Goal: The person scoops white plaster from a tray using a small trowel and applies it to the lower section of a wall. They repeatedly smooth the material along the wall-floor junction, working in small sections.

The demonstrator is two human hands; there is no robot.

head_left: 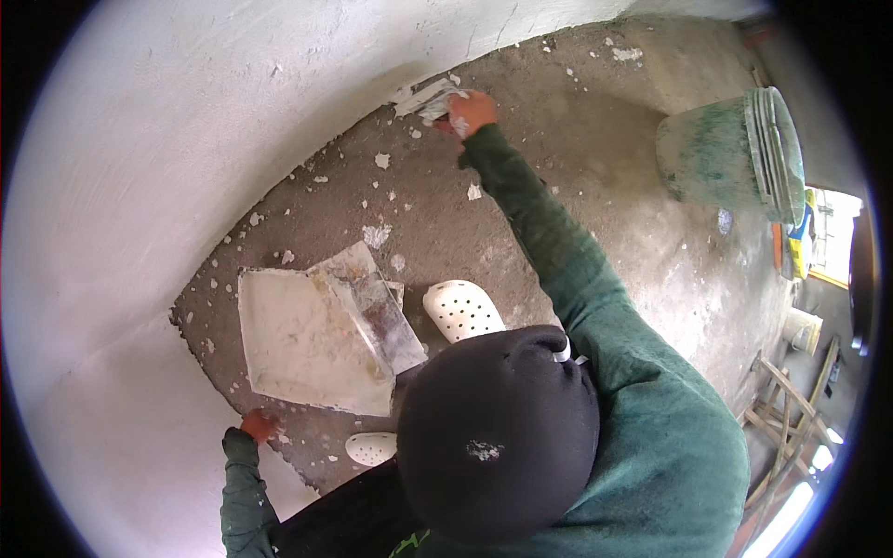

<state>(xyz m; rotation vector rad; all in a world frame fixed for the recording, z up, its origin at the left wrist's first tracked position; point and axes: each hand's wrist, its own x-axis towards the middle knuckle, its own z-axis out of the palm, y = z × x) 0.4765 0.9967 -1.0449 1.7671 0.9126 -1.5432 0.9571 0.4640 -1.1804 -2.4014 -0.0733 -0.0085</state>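
One trowel point(424, 99) at wall point(233, 121) base, just left of right grip point(473, 113), which is curled round it. Left grip point(260, 425) by floor point(549, 121) edge; can't tell finger spread or hold.

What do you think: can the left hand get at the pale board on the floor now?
Likely yes: the left hand is close to the pale board, just off its lower-left corner, and nothing visible blocks the way.
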